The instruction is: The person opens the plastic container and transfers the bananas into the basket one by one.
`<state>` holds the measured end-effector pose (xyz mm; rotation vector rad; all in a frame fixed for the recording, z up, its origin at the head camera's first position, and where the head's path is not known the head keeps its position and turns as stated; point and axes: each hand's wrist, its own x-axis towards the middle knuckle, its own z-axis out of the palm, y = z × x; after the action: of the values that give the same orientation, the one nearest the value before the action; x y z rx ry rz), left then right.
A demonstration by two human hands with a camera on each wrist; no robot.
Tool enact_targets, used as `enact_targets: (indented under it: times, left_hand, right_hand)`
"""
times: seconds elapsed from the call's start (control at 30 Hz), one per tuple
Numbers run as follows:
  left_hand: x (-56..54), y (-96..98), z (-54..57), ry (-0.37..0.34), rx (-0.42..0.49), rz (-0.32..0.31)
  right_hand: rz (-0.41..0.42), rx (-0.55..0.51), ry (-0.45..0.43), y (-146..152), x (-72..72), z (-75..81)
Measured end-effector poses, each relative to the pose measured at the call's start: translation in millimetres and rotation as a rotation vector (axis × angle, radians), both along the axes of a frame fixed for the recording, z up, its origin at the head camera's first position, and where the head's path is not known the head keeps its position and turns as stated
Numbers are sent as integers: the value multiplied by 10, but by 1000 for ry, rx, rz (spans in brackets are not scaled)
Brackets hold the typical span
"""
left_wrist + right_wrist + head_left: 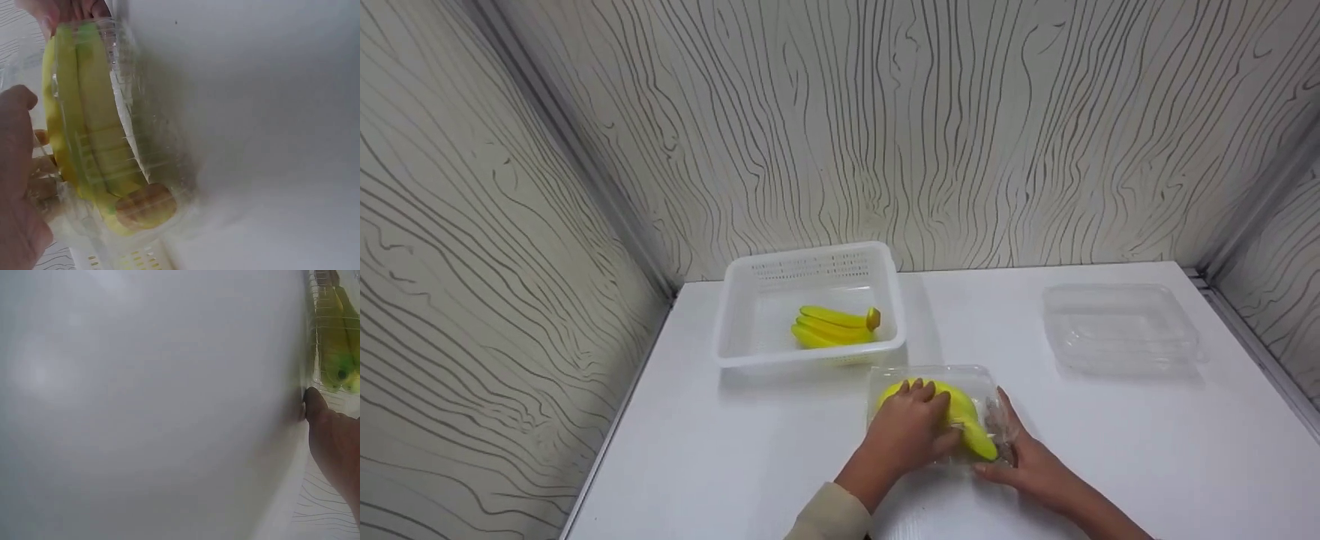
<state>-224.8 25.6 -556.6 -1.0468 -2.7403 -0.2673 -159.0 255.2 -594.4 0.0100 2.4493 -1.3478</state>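
A clear plastic clamshell container (986,379) sits near the front of the table with a bunch of yellow bananas (979,441) inside. Over the bunch lies my left hand (904,427), its fingers bent across the bananas and its thumb to the right. My right hand (1031,461) grips the container's right end, thumb in front and fingers along the far side. In the left wrist view, the bunch (93,112) shows through the ribbed plastic wall, its brown stem end close to the camera. The right wrist view catches my right thumb (323,422) against the container's edge.
A white plastic basket (720,322) at the back left holds another bunch of bananas (836,328). Another clear plastic container (1121,330) stands at the back right. Wood-patterned walls (847,135) enclose the white table (697,457) at the back and sides.
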Motion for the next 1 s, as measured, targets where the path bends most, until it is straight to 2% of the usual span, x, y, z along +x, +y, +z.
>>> enact_targets:
  times: [0.13,0.3,0.6,0.83,1.0]
  left_hand:
    - [-2,2,0,-22,8,15]
    - [-3,8,20,-35,-1,22]
    - [-3,-2,68,-105,-5,29]
    - [37,-38,74,-209,47,85]
    - [95,-60,72,-203,67,80]
  right_hand:
    - [-8,18,-29,-17,-2,0]
    - [-23,26,-22,-13,-8,-15]
    - [-33,33,-46,-12,-22,-10]
    - [-5,73,1,-43,-14,21]
    - [17,92,9,-27,-17,21]
